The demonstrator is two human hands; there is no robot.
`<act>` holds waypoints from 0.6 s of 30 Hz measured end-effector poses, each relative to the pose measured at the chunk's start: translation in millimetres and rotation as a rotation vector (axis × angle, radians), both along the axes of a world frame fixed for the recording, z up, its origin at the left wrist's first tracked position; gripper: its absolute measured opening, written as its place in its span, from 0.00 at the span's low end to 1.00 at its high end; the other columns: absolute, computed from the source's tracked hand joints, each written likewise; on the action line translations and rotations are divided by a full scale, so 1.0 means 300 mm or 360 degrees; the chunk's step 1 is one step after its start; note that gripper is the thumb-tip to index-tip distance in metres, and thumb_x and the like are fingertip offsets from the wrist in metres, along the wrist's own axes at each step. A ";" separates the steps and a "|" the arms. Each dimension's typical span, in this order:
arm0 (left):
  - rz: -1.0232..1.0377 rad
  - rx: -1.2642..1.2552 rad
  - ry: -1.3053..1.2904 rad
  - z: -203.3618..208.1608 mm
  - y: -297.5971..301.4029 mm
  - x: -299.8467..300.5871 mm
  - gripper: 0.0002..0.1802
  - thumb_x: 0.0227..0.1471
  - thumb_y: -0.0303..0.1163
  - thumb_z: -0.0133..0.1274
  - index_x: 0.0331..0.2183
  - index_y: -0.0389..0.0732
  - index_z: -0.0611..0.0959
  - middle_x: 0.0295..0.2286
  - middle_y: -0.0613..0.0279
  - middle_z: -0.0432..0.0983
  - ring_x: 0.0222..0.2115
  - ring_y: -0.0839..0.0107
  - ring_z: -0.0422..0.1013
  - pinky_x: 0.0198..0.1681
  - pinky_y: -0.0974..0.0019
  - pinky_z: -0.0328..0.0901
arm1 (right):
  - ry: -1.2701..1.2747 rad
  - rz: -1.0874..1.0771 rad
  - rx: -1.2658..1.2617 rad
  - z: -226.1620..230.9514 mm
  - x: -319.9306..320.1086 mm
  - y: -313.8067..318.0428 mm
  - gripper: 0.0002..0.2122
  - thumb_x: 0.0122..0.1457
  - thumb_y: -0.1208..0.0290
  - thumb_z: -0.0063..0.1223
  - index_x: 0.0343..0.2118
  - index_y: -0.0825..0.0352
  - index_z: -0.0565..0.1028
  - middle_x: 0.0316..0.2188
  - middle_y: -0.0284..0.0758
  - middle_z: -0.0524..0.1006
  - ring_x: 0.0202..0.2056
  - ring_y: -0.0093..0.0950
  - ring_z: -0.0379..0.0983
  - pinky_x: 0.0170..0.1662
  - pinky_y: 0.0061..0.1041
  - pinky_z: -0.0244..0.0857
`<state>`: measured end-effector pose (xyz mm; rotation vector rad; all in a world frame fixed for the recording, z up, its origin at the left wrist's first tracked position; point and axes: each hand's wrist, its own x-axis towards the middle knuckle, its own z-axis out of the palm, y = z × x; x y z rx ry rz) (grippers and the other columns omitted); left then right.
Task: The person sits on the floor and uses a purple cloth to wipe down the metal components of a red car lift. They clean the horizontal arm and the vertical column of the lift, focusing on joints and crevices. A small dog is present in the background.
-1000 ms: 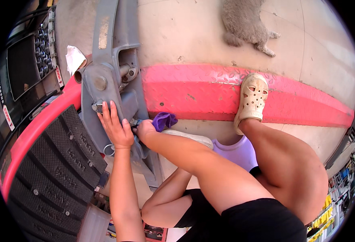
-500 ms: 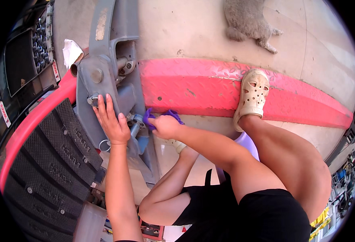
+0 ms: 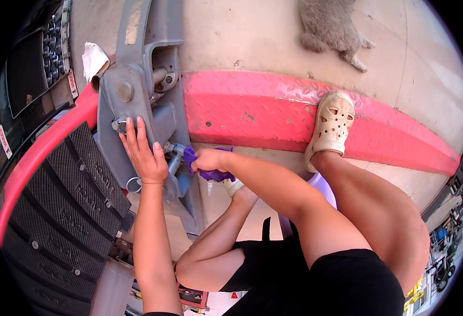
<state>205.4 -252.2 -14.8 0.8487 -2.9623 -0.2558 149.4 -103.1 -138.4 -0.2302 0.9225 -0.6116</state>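
My left hand (image 3: 146,158) lies flat with its fingers stretched out on the side of a grey metal lift arm (image 3: 117,113), just below a round pin. To its right, my right hand (image 3: 210,159) is closed around a crumpled purple cloth (image 3: 217,174). The cloth reaches the metal cylinder fitting (image 3: 175,150) on the inner side of the arm; whether it presses on the fitting I cannot tell. A metal ring (image 3: 133,185) hangs at the arm's lower edge, beside my left wrist.
A red tread-plate ramp (image 3: 252,113) crosses the floor, my right clog (image 3: 332,124) on it. Beyond it lies a grey furry animal (image 3: 334,31). At left are a red tube (image 3: 42,150), a black ribbed rubber mat (image 3: 63,210) and a white cloth (image 3: 94,59). A purple stool (image 3: 321,189) is under me.
My right hand has shifted slightly left and down with the purple cloth, which now bunches below the fingers. The left hand stays on the metal arm; the view has tilted a little.
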 end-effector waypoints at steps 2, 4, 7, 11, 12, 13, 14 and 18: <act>-0.0012 0.0016 -0.0001 -0.004 0.002 -0.016 0.35 0.57 0.41 0.40 0.63 0.35 0.64 0.64 0.42 0.54 0.66 0.47 0.50 0.68 0.40 0.38 | -0.0248 -0.0141 0.0311 -0.027 0.068 -0.009 0.05 0.54 0.74 0.55 0.30 0.69 0.79 0.26 0.39 0.79 0.24 0.31 0.75 0.27 0.30 0.69; 0.0007 0.0006 -0.0023 0.004 -0.001 0.007 0.35 0.57 0.41 0.39 0.63 0.35 0.64 0.64 0.41 0.54 0.66 0.46 0.50 0.68 0.41 0.37 | -0.0531 -0.0112 0.0500 0.009 0.085 -0.036 0.05 0.54 0.74 0.55 0.32 0.70 0.79 0.27 0.40 0.79 0.25 0.31 0.76 0.26 0.31 0.70; -0.0004 0.0007 -0.0018 0.002 -0.001 -0.003 0.35 0.57 0.41 0.40 0.63 0.35 0.64 0.64 0.41 0.54 0.66 0.46 0.50 0.68 0.41 0.38 | -0.0700 -0.0189 0.0599 0.016 0.172 -0.066 0.08 0.55 0.77 0.55 0.36 0.71 0.79 0.32 0.41 0.79 0.30 0.34 0.77 0.29 0.35 0.72; 0.0003 -0.0002 -0.0014 0.000 0.003 -0.012 0.35 0.57 0.42 0.40 0.63 0.36 0.65 0.64 0.43 0.55 0.65 0.47 0.51 0.68 0.40 0.39 | -0.0209 -0.0349 0.0540 0.026 0.258 -0.048 0.12 0.55 0.76 0.54 0.42 0.71 0.79 0.38 0.42 0.80 0.38 0.36 0.77 0.39 0.34 0.71; -0.0007 -0.0005 -0.0004 -0.004 0.002 -0.023 0.35 0.57 0.43 0.40 0.63 0.36 0.66 0.64 0.43 0.55 0.65 0.47 0.52 0.67 0.40 0.40 | -0.0012 -0.0352 0.0459 0.016 0.274 -0.042 0.13 0.55 0.76 0.54 0.43 0.70 0.79 0.39 0.42 0.80 0.40 0.36 0.76 0.41 0.33 0.71; 0.0006 -0.0005 -0.0004 0.000 -0.003 -0.006 0.35 0.57 0.42 0.41 0.63 0.36 0.66 0.64 0.43 0.55 0.65 0.47 0.52 0.67 0.40 0.40 | 0.0002 -0.0202 0.0186 0.048 0.251 -0.043 0.14 0.54 0.76 0.54 0.44 0.68 0.79 0.40 0.42 0.81 0.41 0.34 0.76 0.41 0.33 0.70; 0.0017 -0.0005 -0.0005 0.004 -0.006 0.011 0.35 0.57 0.42 0.41 0.63 0.36 0.66 0.64 0.43 0.55 0.65 0.47 0.52 0.67 0.40 0.40 | 0.0015 -0.0055 -0.0086 0.079 0.222 -0.030 0.15 0.53 0.77 0.54 0.45 0.67 0.79 0.40 0.41 0.81 0.42 0.33 0.76 0.42 0.33 0.69; 0.0030 0.0003 -0.0006 -0.005 -0.002 -0.011 0.36 0.56 0.42 0.41 0.63 0.36 0.66 0.63 0.43 0.56 0.65 0.47 0.52 0.67 0.40 0.40 | -0.0104 0.0134 -0.0329 0.111 0.139 -0.014 0.14 0.53 0.74 0.52 0.44 0.62 0.81 0.34 0.38 0.81 0.35 0.31 0.77 0.36 0.34 0.71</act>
